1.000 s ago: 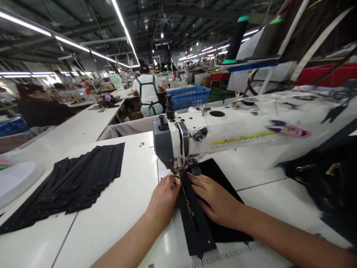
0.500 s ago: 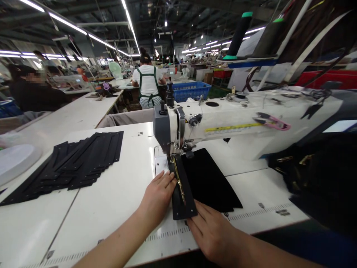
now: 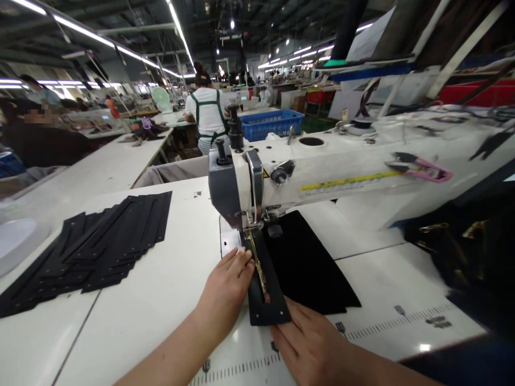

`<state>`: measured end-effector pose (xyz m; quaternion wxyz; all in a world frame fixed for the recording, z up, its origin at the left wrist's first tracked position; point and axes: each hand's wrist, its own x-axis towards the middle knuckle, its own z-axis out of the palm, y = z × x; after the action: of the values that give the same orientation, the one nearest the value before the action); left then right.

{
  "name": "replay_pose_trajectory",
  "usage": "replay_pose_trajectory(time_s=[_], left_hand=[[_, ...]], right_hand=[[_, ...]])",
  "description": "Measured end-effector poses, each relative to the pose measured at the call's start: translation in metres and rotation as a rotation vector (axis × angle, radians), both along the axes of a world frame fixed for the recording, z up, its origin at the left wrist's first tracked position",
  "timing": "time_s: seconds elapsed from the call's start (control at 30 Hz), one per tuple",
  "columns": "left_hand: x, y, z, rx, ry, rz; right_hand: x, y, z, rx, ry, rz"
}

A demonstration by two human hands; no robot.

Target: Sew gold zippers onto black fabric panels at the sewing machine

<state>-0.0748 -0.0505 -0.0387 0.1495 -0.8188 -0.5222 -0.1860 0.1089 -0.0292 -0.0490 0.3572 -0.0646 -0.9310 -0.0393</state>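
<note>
Holding the near end of the black strip (image 3: 277,292) with the right hand (image 3: 314,340), pressing its left side with the left hand (image 3: 227,281) (shiny gold zipper (image 3: 259,267) inside!), resting its far end under the sewing machine (image 3: 338,161).

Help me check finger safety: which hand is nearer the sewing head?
Left: the left hand is close to the sewing head, on the black strip; the right hand is farther, at the strip's near end.
</note>
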Motion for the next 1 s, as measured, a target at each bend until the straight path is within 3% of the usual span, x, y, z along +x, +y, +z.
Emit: replay_pose_trajectory(time_s=[0.23, 0.6, 0.8, 1.0], left_hand=[[-0.008, 0.018, 0.000, -0.006, -0.045, -0.017], [-0.016, 0.033, -0.004, -0.020, -0.168, 0.071], [-0.017, 0.026, -0.011, -0.020, -0.168, 0.081], [-0.015, 0.025, -0.009, -0.075, -0.284, 0.099]], right_hand=[[-0.011, 0.018, -0.003, -0.001, 0.033, 0.006], [-0.033, 0.033, -0.018, -0.074, 0.250, -0.022], [-0.029, 0.033, -0.010, -0.024, 0.158, -0.028], [-0.029, 0.033, -0.014, 0.034, 0.101, -0.014]])
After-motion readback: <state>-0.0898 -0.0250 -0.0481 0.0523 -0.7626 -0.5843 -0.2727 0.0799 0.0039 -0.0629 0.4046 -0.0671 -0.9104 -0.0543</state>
